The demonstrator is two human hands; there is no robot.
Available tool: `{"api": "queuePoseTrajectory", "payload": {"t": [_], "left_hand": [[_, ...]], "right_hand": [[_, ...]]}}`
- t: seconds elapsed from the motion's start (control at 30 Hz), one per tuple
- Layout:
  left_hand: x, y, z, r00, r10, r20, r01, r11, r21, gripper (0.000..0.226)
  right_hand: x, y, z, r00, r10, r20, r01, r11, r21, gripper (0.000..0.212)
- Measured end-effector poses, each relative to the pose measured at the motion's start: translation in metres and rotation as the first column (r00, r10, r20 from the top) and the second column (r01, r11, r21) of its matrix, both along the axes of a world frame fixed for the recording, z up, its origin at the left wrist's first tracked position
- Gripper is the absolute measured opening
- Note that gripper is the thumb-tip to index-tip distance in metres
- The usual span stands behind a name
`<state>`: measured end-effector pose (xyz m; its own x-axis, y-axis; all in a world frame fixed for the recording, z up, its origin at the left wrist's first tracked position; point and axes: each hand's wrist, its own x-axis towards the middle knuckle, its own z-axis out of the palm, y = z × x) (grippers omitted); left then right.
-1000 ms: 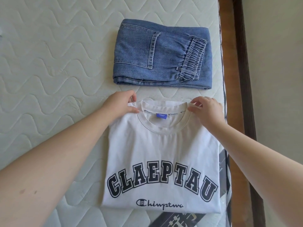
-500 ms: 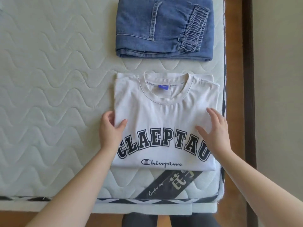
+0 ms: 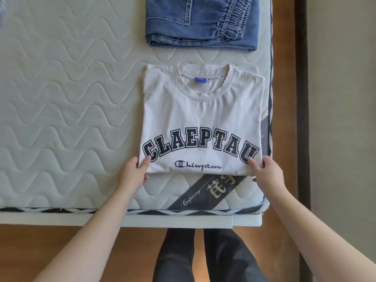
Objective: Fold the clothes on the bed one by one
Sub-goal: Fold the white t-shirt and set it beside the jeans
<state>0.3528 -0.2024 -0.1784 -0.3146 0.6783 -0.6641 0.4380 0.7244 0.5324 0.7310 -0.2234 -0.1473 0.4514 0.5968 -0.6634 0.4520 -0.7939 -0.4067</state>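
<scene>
On mattress (image 3: 61, 98): folded T-shirt (image 3: 201, 119), folded jeans (image 3: 201, 23)

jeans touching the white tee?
No, a strip of bare mattress separates the folded jeans from the white T-shirt.

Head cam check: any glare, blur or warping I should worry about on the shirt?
Head view: soft, even daylight, no glare; the shirt print reads sharp; both hands at its near corners cast only faint shadows. Wide-angle warping bows the mattress edge, and the jeans are cropped at the top.
</scene>
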Motion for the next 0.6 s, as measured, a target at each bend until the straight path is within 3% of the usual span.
{"api": "queuePoseTrajectory", "payload": {"t": [0.1, 0.2, 0.27, 0.33, 0.4, 0.47, 0.53, 0.6], "left_hand": [[-0.002, -0.006, -0.001, 0.998, 0.045, 0.033, -0.047, 0.998, 0.046, 0.029], [0.006, -0.014, -0.004, 1.000, 0.023, 0.004, -0.023, 1.000, 0.012, 0.027], [0.015, -0.019, -0.004, 0.992, -0.036, -0.119, 0.039, 0.999, 0.024, 0.031], [0.022, -0.019, 0.001, 0.933, -0.099, -0.345, 0.142, 0.984, 0.104, 0.036], [0.029, -0.012, 0.008, 0.816, -0.161, -0.555, 0.343, 0.908, 0.241, 0.044], [0.040, 0.004, 0.012, 0.707, -0.236, -0.666, 0.554, 0.770, 0.316, 0.048], [0.052, 0.030, 0.012, 0.643, -0.352, -0.680, 0.669, 0.691, 0.274, 0.058], [0.065, 0.060, 0.006, 0.614, -0.432, -0.661, 0.703, 0.680, 0.207, 0.063]], "right_hand": [[0.010, -0.005, 0.002, 0.999, -0.046, 0.021, 0.043, 0.994, 0.102, 0.032], [0.012, -0.013, -0.007, 0.995, -0.062, 0.075, 0.057, 0.995, 0.077, 0.026], [0.006, -0.015, -0.013, 0.992, -0.090, 0.093, 0.088, 0.996, 0.019, 0.025], [-0.002, -0.013, -0.014, 0.980, -0.077, 0.184, 0.073, 0.997, 0.026, 0.039], [-0.011, -0.011, -0.011, 0.933, 0.016, 0.359, -0.056, 0.993, 0.101, 0.053], [-0.022, -0.004, -0.008, 0.883, 0.154, 0.443, -0.251, 0.953, 0.170, 0.060], [-0.034, 0.011, -0.010, 0.834, 0.313, 0.455, -0.428, 0.887, 0.175, 0.064], [-0.046, 0.035, -0.018, 0.787, 0.420, 0.452, -0.535, 0.829, 0.161, 0.067]]}}
